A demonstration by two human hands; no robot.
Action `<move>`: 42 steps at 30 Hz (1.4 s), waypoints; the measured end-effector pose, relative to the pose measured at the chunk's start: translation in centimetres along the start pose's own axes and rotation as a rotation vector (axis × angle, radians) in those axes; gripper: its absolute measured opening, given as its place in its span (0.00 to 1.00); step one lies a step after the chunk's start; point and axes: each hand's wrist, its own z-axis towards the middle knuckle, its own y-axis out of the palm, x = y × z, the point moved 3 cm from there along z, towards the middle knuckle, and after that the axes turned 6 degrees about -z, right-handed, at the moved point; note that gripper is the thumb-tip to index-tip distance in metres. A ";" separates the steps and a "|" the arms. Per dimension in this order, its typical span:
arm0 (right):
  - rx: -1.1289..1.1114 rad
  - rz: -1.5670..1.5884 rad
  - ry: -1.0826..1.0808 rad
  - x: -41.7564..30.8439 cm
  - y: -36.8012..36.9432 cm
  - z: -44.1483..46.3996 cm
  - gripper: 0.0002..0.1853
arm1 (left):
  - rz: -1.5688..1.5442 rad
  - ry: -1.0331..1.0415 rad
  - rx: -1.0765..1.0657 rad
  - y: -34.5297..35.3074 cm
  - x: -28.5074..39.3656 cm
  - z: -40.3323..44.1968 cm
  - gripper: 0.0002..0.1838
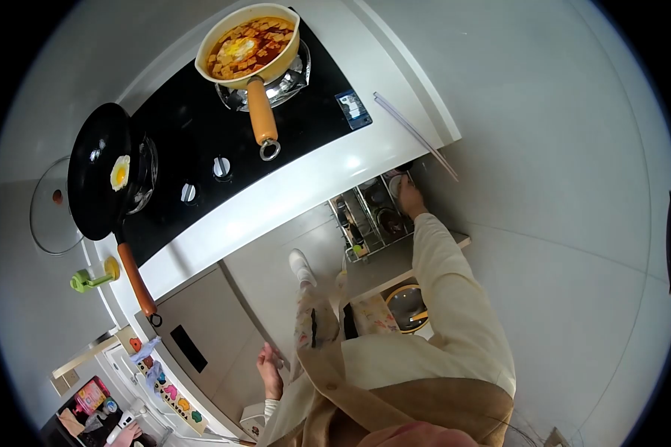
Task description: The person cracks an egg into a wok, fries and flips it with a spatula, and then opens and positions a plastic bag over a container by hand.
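My right hand [410, 197] reaches into a pulled-out wire rack [361, 216] below the counter, its fingers closed around a pale, round-topped item [395, 184] among jars and bottles. My left hand [270, 371] hangs low beside the cabinet front, fingers curled; whether it holds anything is too small to tell. On the black stove [190, 134] above, a cream pot [201, 56] holds red broth with pale pieces and an egg. A black frying pan [93, 175] at the left carries a fried egg [120, 173].
Chopsticks [417, 136] jut past the counter's right edge [432, 123]. The pan's handle [136, 279] and the pot's handle [260, 112] overhang toward me. A glass lid [45, 216] leans at the left. An open drawer [380, 313] holds a round lidded item [408, 307].
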 end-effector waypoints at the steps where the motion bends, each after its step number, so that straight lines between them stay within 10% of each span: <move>1: -0.044 -0.015 -0.011 0.0 0.1 0.2 0.17 | -0.001 0.000 0.015 -0.1 -0.1 0.1 0.20; 9: -0.086 0.498 0.041 3.3 0.4 1.8 0.42 | -0.112 0.060 0.002 -1.4 -0.4 0.4 0.21; 13: -0.032 0.046 0.045 0.8 -7.3 -2.4 0.35 | -0.155 0.119 0.061 -2.6 1.3 -0.6 0.24; 15: -0.228 -0.125 -0.136 -1.6 -10.8 -4.5 0.26 | -0.251 0.132 0.027 -3.7 1.9 0.1 0.24; 19: -1.044 0.715 -0.303 -20.2 -23.4 -14.4 0.19 | -0.431 0.306 0.037 -5.1 5.9 3.1 0.21; 29: -1.151 1.393 -0.259 -57.5 -20.4 -19.5 0.32 | -0.586 0.469 -0.137 -6.5 23.0 10.1 0.29; 42: -0.831 1.462 -0.202 -61.4 -23.3 -22.0 0.08 | -0.491 0.480 -0.646 -4.9 29.6 7.5 0.37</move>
